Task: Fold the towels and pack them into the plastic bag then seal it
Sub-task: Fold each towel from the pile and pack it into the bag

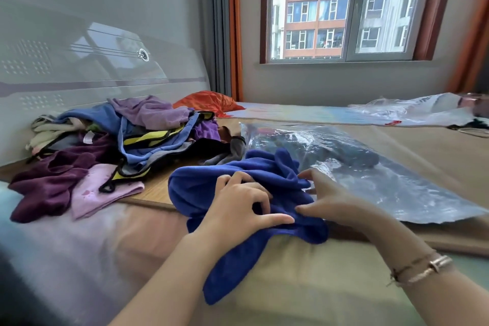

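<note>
On the bed (304,280) beneath a window, both hands worked one blue towel (201,193): left hand (238,209) curled, gripping its folds, right hand (325,198) spread loosely on it. One plastic bag (370,167) lay touching the towel's right; one towel pile (111,140) lay to its left.

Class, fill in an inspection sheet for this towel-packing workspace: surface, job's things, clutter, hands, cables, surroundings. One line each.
Surface: tan mat over a bed, wrinkled near the person.
Job's things: blue towel bunched at the mouth of the clear plastic bag; dark cloth already inside the bag.
Clutter: pile of unfolded towels at left; orange cloth behind it; second plastic bag far right.
Hands: left hand has a grip on the blue towel, fingers curled into it; right hand lies spread at the bag's mouth, bracelets on its wrist.
Cables: nothing seen.
Surroundings: headboard at left, window ahead.
</note>
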